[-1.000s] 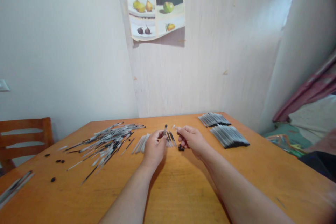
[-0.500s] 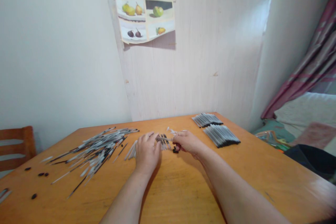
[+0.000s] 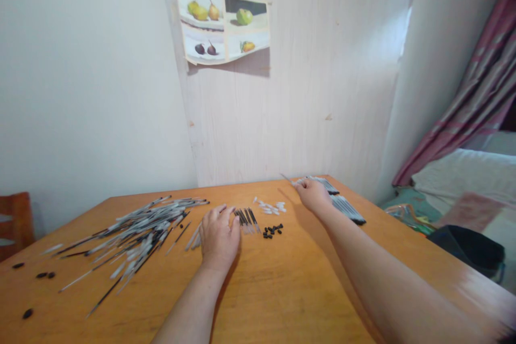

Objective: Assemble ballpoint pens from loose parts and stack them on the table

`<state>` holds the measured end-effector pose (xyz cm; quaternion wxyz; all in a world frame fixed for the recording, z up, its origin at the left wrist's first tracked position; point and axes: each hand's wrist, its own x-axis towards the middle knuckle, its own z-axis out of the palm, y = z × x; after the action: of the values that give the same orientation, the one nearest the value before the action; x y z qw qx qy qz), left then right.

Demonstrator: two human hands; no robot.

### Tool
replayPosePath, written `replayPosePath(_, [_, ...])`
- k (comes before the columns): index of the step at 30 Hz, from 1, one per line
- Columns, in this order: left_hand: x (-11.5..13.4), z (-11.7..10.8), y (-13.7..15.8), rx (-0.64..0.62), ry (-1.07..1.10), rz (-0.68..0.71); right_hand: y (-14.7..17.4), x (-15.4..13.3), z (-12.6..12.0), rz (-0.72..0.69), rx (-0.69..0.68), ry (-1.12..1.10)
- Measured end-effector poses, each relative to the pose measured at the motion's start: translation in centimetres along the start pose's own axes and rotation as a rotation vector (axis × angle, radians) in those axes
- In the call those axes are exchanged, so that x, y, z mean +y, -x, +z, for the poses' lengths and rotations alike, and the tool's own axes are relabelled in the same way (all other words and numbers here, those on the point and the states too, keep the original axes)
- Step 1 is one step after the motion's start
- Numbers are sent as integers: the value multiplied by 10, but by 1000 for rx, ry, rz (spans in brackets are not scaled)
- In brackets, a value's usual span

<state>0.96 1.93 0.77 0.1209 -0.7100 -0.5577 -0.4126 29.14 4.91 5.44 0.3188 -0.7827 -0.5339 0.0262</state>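
My right hand [image 3: 312,195] pinches a thin pen [image 3: 287,178], its clear end pointing up and left, close to the far edge of the table. Beneath and beside that hand lie two rows of pens with clear barrels and black ends, a front row [image 3: 349,209] and a back row [image 3: 328,184], partly covered by it. My left hand [image 3: 220,237] rests open, fingers stretched over clear tubes [image 3: 194,238]. By its fingertips is a row of black ink refills [image 3: 245,216]. Small white tips [image 3: 272,207] and black plugs [image 3: 273,231] lie to the right of these.
A loose heap of refills and pen parts [image 3: 137,231] spreads over the left of the wooden table [image 3: 266,301]. A few black oval pieces [image 3: 27,313] sit near the left edge. A chair [image 3: 16,226] stands at left, and a black bag or bin [image 3: 465,247] at right.
My right hand has moved right and away from me with the pen, from the middle to the pen rows. The white tips and black plugs are uncovered. My left hand stays near the refills.
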Motion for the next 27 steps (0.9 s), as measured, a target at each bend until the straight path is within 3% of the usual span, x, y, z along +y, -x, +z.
replayPosePath(5, [1, 0, 0, -8, 10, -10, -20, 23, -3, 115, 9, 231])
replayPosePath(12, [-2, 1, 0, -18, 37, -7, -36, 37, 19, 98, -33, 372])
replayPosePath(27, [-2, 2, 0, -47, 51, -16, -54, 49, 39, 109, -81, 393])
